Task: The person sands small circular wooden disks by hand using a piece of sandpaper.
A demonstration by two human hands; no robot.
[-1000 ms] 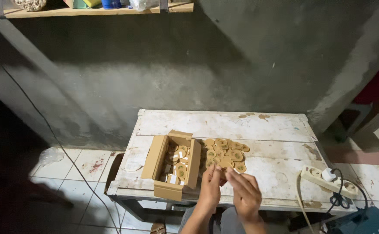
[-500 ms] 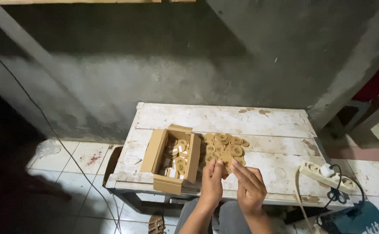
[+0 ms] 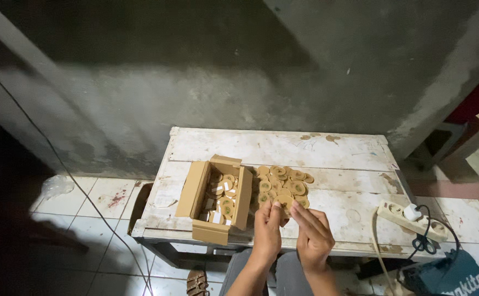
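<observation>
Tan and round, a small flat disc (image 3: pixel 283 204) sits pinched between the fingertips of two bare hands at the near edge of a worn wooden table (image 3: pixel 327 148). Left hand (image 3: pixel 267 230) grips the disc's near side with thumb and curled fingers; right hand (image 3: pixel 311 237) meets it from the right, long fingers stretched toward the same piece. Whether the right fingertips press on the disc or only brush it cannot be told from this height.

Just beyond the fingers lies a loose pile of discs (image 3: pixel 283 182), thin wafers of the same tan colour, many with a darker ring at the centre, overlapping on the chipped white paint of the table boards. Touching the pile on its left stands an open cardboard box (image 3: pixel 202 198), flaps folded outward, holding more discs mixed with small white scraps.

At the table's right end rests a cream power strip (image 3: pixel 398 212) with a white plug and a black cord looping off the edge. Below it, a teal power tool case (image 3: pixel 453 277) shows on the floor. Rough grey concrete wall (image 3: pixel 239 71) rises behind, and pale floor tiles (image 3: pixel 97 197) carry reddish stains at left. A sandal (image 3: pixel 197 282) peeks out beneath the table.
</observation>
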